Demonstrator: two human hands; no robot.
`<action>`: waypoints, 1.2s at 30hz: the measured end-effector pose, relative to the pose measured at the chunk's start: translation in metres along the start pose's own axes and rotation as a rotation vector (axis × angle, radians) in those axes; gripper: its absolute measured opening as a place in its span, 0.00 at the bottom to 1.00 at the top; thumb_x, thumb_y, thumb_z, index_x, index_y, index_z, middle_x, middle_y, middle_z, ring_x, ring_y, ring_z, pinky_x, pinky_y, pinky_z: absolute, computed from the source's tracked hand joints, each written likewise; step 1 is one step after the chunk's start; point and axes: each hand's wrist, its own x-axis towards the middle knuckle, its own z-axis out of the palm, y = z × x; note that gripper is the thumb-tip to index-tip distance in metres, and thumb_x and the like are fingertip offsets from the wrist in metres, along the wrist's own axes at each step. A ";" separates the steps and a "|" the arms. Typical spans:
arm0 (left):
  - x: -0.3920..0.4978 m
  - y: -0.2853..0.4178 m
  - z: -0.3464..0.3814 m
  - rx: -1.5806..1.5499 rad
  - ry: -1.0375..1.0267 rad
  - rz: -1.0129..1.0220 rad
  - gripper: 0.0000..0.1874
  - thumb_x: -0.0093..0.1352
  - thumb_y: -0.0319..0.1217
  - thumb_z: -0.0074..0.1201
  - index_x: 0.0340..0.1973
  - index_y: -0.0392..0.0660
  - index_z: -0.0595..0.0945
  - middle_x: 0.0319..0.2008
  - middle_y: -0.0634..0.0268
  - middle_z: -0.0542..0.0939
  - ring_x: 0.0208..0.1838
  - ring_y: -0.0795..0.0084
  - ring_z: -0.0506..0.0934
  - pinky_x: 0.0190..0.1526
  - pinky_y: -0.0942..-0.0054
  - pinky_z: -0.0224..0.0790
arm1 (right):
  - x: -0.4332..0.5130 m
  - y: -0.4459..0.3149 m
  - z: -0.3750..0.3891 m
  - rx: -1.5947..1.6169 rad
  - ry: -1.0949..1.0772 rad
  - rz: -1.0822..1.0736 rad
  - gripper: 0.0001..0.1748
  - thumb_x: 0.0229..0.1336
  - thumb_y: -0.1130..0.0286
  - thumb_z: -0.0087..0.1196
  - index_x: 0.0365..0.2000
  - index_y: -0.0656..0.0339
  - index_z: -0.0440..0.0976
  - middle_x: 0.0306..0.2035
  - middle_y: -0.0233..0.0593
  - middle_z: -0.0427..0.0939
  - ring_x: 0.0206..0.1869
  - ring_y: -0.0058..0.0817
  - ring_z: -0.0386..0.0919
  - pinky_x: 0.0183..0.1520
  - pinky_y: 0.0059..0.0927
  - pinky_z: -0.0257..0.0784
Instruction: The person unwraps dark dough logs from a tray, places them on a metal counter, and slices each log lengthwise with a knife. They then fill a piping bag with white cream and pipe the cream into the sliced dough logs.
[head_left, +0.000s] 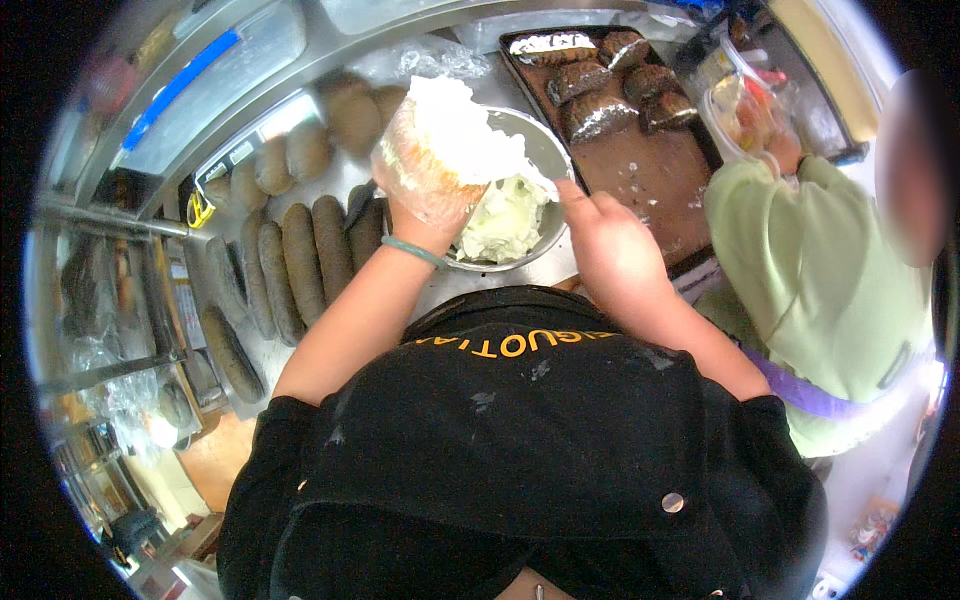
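Observation:
My left hand, covered in clear plastic film, holds up an item heaped with thick white cream. The cream hides most of what lies under it; an orange-brown strip shows along its lower edge. Below and to the right is a steel mixing bowl holding pale greenish-white cream. My bare right hand grips a cream-coated spreading tool at the bowl's right rim. The tool's tip touches or nearly touches the heaped cream, and its exact shape is hidden.
Right of the bowl, a dark baking tray carries several dark brown bread pieces with white cream. Long brown loaves line the table's left. A co-worker's light green sleeve reaches toward a plastic tub. Yellow-handled scissors lie far left.

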 end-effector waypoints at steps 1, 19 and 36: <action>-0.001 -0.001 0.003 0.151 0.024 0.075 0.28 0.58 0.34 0.65 0.51 0.37 0.72 0.46 0.57 0.80 0.50 0.64 0.79 0.53 0.68 0.71 | -0.001 -0.006 -0.006 -0.038 -0.029 -0.020 0.25 0.56 0.78 0.48 0.56 0.63 0.67 0.35 0.53 0.76 0.38 0.51 0.79 0.42 0.46 0.75; 0.022 -0.028 -0.011 0.378 0.035 0.157 0.37 0.49 0.45 0.69 0.51 0.42 0.74 0.40 0.60 0.81 0.43 0.61 0.80 0.51 0.67 0.70 | 0.008 0.029 -0.085 0.265 -0.007 -0.107 0.16 0.59 0.75 0.54 0.48 0.62 0.75 0.28 0.47 0.78 0.32 0.43 0.78 0.36 0.38 0.70; 0.044 0.010 -0.026 0.571 -0.103 0.334 0.19 0.62 0.41 0.56 0.46 0.46 0.81 0.46 0.60 0.81 0.54 0.56 0.74 0.65 0.58 0.58 | 0.005 0.034 0.009 1.615 -0.502 0.587 0.16 0.71 0.65 0.45 0.53 0.61 0.72 0.21 0.22 0.64 0.17 0.10 0.59 0.19 0.15 0.59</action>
